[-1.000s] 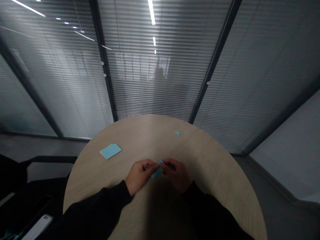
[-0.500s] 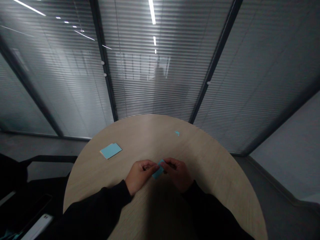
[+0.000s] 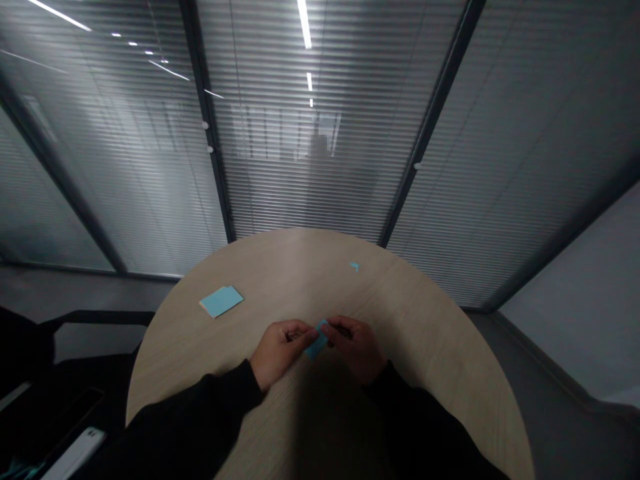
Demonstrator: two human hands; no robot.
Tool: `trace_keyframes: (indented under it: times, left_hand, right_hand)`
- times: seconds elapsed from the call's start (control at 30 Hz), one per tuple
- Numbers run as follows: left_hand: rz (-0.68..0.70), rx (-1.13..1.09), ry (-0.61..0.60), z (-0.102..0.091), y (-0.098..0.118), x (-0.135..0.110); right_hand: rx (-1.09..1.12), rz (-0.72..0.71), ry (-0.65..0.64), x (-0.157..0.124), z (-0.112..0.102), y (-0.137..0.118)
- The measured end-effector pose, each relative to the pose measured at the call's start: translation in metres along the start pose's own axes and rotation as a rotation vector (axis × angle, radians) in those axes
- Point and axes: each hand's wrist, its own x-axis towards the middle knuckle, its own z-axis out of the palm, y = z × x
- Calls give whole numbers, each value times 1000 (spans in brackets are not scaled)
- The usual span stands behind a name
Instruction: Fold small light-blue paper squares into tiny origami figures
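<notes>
Both hands meet over the middle of a round wooden table [image 3: 410,373]. My left hand [image 3: 277,350] and my right hand [image 3: 355,347] each pinch a small folded piece of blue paper [image 3: 317,343] between fingertips, just above the tabletop. Fingers of both hands are curled closed on the paper. Dark sleeves cover both forearms.
A stack of blue paper sheets [image 3: 221,301] lies on the table to the left. A tiny blue paper scrap [image 3: 355,266] sits farther back. Glass walls with blinds stand behind the table. A dark chair [image 3: 75,373] and a white object [image 3: 75,453] are at the lower left.
</notes>
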Motion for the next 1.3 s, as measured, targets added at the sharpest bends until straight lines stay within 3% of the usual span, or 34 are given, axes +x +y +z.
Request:
trace_keyframes:
  times: [0.27, 0.97, 1.1, 1.3]
  left_hand:
    - [43, -35, 135, -2, 4, -1]
    - [-56, -246, 212, 6, 10, -4]
    - [-23, -239, 149, 5, 10, -2]
    - [-14, -190, -67, 3, 12, -3]
  right_hand:
    - [17, 12, 8, -2, 3, 0]
    - [-13, -45, 17, -6, 17, 1]
    - [-38, -50, -5, -8, 18, 1]
    - [-66, -64, -107, -11, 16, -1]
